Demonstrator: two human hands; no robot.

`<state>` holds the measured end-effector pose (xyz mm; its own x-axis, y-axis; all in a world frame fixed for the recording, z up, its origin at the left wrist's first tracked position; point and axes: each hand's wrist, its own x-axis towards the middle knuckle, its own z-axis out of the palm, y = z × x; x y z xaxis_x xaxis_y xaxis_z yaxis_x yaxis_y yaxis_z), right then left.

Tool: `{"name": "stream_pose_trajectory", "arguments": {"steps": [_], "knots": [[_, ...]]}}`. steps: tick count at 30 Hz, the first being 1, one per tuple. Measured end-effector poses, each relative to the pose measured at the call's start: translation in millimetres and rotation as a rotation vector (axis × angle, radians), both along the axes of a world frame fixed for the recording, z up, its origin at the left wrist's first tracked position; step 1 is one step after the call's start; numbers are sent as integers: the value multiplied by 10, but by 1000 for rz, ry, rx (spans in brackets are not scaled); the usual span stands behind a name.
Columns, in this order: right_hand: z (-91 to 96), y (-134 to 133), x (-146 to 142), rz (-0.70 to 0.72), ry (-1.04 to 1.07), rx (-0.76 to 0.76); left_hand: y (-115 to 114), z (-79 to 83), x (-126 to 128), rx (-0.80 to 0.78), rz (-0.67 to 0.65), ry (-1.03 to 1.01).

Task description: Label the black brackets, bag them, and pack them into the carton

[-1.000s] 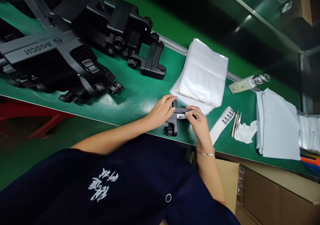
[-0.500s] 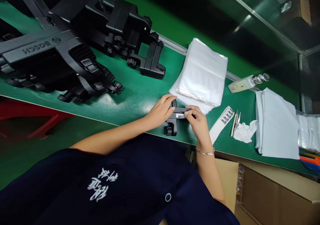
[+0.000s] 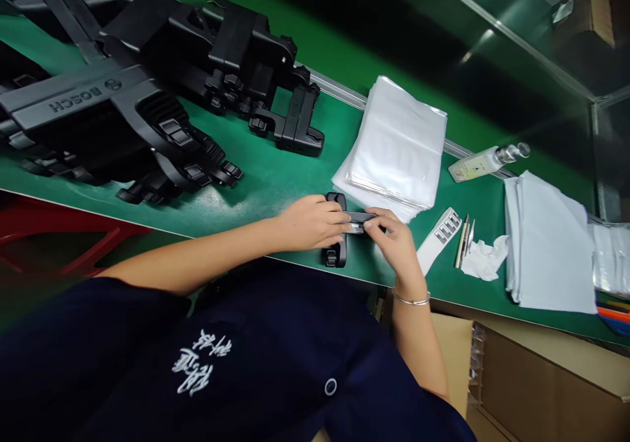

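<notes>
On the green bench in front of me lies a black plastic bracket point(image 3: 335, 257) with a dark clamp-like body and a small white label on its face. My left hand point(image 3: 311, 224) lies over its left part, fingers curved across the body and covering part of the label. At the bracket's right end, my right hand point(image 3: 394, 237) pinches it between thumb and fingers. Just right of that hand is a white label strip point(image 3: 440, 239) with several dark labels on it. The left hand's thumb is hidden.
Black brackets marked BOSCH point(image 3: 79, 98) crowd the bench's left side. Behind my hands lies a stack of clear bags point(image 3: 401, 147). Rightward are a bottle point(image 3: 477, 164), a pen-like tool point(image 3: 461, 242), crumpled paper point(image 3: 485, 258) and folded white cloths point(image 3: 548, 245). A cardboard box point(image 3: 551, 370) stands below.
My left hand has turned and flattened over the bracket, its fingers now reaching across the label where the thumb and fingers gripped the edge before. My right hand keeps its pinch.
</notes>
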<state>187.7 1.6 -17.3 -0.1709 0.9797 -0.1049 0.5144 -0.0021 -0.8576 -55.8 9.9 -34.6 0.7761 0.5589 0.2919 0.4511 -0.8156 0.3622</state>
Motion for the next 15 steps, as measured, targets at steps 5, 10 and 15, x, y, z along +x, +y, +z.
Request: {"name": "stream_pose_trajectory", "arguments": {"steps": [5,10,15], "knots": [[-4,27,305,150,53,-46,197,190,52,-97,-67,217],[-50,16,272,228,-39,15,205,275,267,-53,-123,280],[-70,-22,272,268,-125,97,111,254,306,2,-124,292]]}}
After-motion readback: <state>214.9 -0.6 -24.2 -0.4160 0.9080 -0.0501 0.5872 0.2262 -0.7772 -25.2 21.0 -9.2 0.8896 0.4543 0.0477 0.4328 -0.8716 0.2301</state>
